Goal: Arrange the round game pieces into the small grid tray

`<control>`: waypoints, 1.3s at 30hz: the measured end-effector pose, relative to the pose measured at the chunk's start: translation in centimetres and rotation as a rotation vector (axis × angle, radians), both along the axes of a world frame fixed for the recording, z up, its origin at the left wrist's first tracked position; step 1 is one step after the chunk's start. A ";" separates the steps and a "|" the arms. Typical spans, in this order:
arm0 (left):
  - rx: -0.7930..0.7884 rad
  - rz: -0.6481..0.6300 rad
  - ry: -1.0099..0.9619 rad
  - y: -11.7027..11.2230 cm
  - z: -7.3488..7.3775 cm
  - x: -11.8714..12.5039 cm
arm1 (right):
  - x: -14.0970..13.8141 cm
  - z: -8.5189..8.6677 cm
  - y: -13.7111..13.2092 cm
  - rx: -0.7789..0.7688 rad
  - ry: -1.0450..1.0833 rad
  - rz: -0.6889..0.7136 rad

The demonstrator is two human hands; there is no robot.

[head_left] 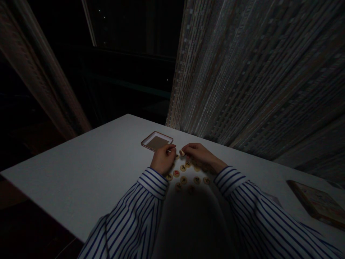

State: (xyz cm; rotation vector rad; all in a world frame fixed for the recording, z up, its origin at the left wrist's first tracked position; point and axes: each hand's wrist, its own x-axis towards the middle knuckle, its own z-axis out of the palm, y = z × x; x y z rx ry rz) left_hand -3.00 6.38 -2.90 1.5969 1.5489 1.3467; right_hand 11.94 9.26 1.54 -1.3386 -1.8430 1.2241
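Several small round wooden pieces with red or dark marks lie flat on the white table in front of me. My left hand hovers over their left side with fingers curled, pinching something I cannot make out. My right hand is just to its right, with thumb and finger pinched on one round piece held on edge. Both sleeves are white with blue stripes. A shallow square box with a red rim sits just beyond my hands.
A board or flat box lies at the table's right edge. A heavy curtain hangs close behind the table on the right, a dark window is to the left. The room is dim.
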 end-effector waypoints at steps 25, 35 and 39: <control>0.108 -0.144 0.053 -0.6 0.1 0.4 | 0.2 -0.2 -0.4 -0.061 0.041 0.010; 0.004 -0.192 -0.213 -0.1 -0.3 0.4 | 0.5 -0.5 0.0 0.012 0.063 0.078; -0.051 -0.192 -0.336 0.0 -0.3 0.5 | 0.3 0.0 -0.2 0.016 0.050 0.032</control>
